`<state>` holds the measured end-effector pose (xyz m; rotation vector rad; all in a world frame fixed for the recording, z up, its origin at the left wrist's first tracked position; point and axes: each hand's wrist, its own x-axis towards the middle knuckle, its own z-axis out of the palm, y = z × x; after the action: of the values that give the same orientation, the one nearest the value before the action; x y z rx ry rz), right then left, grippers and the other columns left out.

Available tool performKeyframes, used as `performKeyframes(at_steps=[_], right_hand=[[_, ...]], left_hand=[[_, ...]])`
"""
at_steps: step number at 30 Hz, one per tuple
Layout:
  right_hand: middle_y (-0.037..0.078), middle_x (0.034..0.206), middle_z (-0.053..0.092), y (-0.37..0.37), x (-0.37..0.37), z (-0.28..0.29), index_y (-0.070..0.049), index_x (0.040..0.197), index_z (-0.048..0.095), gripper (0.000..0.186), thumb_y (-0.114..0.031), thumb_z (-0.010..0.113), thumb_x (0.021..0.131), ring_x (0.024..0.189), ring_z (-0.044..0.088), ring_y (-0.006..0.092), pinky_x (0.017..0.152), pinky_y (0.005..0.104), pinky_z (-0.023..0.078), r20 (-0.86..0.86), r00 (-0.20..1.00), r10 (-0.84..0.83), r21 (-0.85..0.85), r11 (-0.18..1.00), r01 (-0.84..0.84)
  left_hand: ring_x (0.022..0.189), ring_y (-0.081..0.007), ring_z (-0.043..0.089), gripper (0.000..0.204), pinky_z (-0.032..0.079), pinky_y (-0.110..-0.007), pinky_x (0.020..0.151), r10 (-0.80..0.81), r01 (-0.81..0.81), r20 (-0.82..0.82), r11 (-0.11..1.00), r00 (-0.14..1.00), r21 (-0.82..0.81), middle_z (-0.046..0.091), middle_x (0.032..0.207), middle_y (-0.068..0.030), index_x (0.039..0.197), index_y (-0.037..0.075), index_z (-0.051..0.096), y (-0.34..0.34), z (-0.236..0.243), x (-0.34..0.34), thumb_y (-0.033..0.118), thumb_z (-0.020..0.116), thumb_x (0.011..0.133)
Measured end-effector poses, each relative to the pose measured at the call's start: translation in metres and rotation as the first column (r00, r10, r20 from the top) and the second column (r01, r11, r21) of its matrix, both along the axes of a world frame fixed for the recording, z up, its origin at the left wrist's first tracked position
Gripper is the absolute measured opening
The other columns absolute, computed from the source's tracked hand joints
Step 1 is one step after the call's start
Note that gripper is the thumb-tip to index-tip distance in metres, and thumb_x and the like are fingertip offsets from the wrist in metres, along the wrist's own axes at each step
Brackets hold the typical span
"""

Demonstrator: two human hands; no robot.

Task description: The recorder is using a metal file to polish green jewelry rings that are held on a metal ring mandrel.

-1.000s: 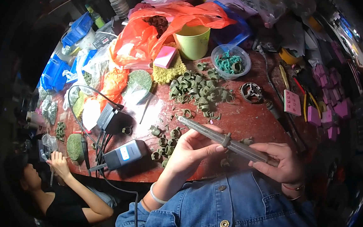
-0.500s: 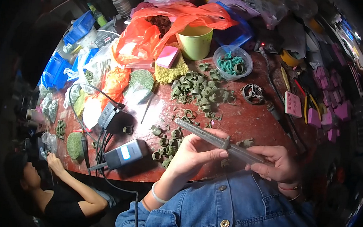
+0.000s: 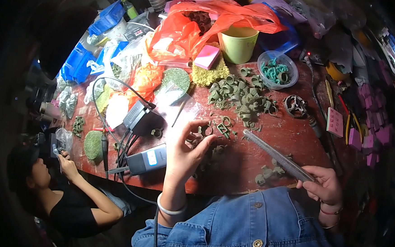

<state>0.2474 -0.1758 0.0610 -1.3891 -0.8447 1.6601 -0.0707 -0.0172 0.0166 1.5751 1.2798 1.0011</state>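
Observation:
My left hand (image 3: pixel 183 150) hovers over the near middle of the table, thumb and forefinger curved apart above small olive-green rings. Small shapes show between those fingers, too unclear to tell, but I see nothing gripped. In my right hand (image 3: pixel 324 184) is a long, grey, tapered rod (image 3: pixel 279 155), held by its near end and pointing up and left. No ring shows on the rod. Beyond my left fingertips lie a few loose green rings (image 3: pixel 223 127). Farther back is a heap of olive-green rings (image 3: pixel 242 97). More green pieces (image 3: pixel 269 174) lie under the rod.
A clear tub (image 3: pixel 277 70) of teal pieces stands by a pale green cup (image 3: pixel 238 45) and an orange-red bag (image 3: pixel 175 36). Left lie a cabled grey device (image 3: pixel 146 160) and a round green pad (image 3: pixel 93 145). Pliers (image 3: pixel 345 107) are right; another person (image 3: pixel 73 193) sits left.
My left hand has let go of the rod and moved left over the rings. A green ring that was around the rod is off it. The view has shifted slightly.

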Motion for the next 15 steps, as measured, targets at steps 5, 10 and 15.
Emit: performKeyframes(at_steps=[5, 10, 15], right_hand=[[0.007, 0.090, 0.067, 0.002, 0.000, -0.001, 0.010, 0.123, 0.054, 0.037, -0.002, 0.062, 0.090, 0.054, 0.048, 0.0004, 0.045, 0.0152, 0.035, -0.021, 1.000, 0.018, 0.022, 1.000, -0.018], [0.007, 0.091, 0.067, 0.002, 0.002, -0.005, 0.010, 0.124, 0.054, 0.037, -0.002, 0.062, 0.090, 0.055, 0.048, 0.0005, 0.045, 0.0152, 0.036, -0.008, 1.000, 0.003, 0.014, 1.000, -0.003], [0.008, 0.091, 0.066, 0.000, 0.007, -0.010, 0.011, 0.124, 0.054, 0.036, -0.003, 0.061, 0.091, 0.056, 0.048, 0.0006, 0.045, 0.0152, 0.036, -0.011, 1.000, -0.018, 0.029, 0.999, 0.019]], left_hand=[[0.089, -0.0208, 0.054, 0.032, 0.044, -0.030, 0.077, 0.000, 0.098, -0.376, 0.966, 0.927, 0.241, 0.061, 0.093, -0.0062, 0.096, 0.007, 0.068, -0.001, 0.004, -0.011, 0.013, 0.084, 0.069], [0.092, -0.0281, 0.048, 0.034, 0.041, -0.039, 0.084, -0.027, 0.196, -0.507, 0.939, 0.861, 0.283, 0.055, 0.093, -0.0087, 0.094, 0.008, 0.065, -0.003, 0.015, -0.021, 0.018, 0.084, 0.067], [0.085, -0.0240, 0.059, 0.025, 0.047, -0.033, 0.077, -0.034, 0.201, -0.432, 0.916, 0.901, 0.347, 0.060, 0.093, -0.0100, 0.095, 0.006, 0.067, 0.018, 0.020, -0.003, 0.014, 0.080, 0.075]])
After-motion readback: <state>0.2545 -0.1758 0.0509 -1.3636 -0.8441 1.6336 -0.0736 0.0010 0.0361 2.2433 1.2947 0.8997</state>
